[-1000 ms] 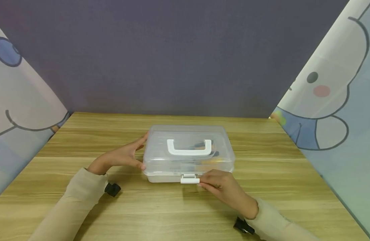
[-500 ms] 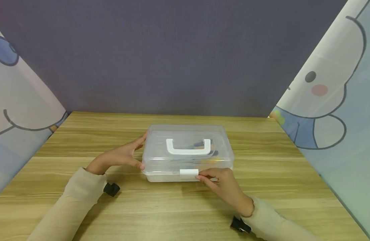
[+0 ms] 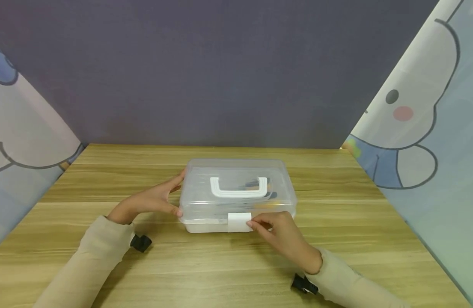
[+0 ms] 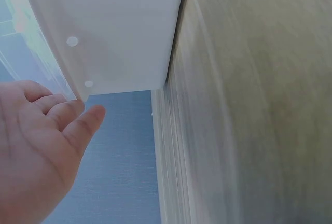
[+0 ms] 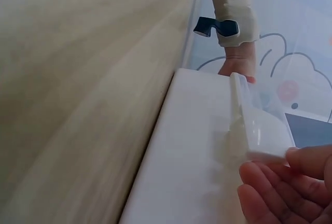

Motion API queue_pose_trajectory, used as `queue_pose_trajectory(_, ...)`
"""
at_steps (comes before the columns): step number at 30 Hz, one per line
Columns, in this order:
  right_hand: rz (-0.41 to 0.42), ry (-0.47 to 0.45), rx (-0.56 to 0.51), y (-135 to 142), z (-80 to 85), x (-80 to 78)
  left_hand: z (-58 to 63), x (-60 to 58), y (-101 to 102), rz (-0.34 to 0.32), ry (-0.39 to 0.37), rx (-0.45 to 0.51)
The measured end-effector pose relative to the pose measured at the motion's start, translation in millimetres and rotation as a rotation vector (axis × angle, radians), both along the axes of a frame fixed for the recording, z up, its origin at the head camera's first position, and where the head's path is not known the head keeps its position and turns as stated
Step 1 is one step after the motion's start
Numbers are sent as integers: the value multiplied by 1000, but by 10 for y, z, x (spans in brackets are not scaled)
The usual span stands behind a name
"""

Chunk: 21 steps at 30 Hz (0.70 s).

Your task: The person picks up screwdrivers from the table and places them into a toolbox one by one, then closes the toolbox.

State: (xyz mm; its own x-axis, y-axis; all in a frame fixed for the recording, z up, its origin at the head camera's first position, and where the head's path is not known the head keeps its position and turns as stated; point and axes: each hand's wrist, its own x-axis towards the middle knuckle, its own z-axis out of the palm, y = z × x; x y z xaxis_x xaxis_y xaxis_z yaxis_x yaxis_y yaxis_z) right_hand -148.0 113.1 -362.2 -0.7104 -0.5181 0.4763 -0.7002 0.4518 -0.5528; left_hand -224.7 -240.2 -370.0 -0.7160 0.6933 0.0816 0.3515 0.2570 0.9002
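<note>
A clear-lidded plastic storage box [image 3: 236, 167] with a white base [image 5: 192, 146] sits closed on the table, its white carrying handle [image 3: 238, 193] lying on the lid. Dark and orange items show dimly through the lid. My left hand [image 3: 153, 199] is spread along the box's left side, thumb at the front corner and fingers towards the back. In the left wrist view its relaxed fingers [image 4: 65, 111] touch the lid's rim. My right hand [image 3: 284, 237] pinches the right end of the white front latch [image 3: 238, 222], whose face spans the seam between lid and base.
The wood-grain table [image 3: 205, 273] runs back to a dark grey panel [image 3: 221, 77]. Cartoon-printed sheets [image 3: 421, 171] flank it on both sides. Black camera mounts [image 3: 141, 243] stick out from both wrists.
My right hand has swung the latch up from low at the front edge, and its broad face now shows across the seam. The left hand has stayed at the box's side.
</note>
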Motion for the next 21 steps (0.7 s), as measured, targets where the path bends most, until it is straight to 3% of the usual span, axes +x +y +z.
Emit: queue_pose_trajectory(21,3,-252,50,-57,51,-12,0,3,9,9,0,-6)
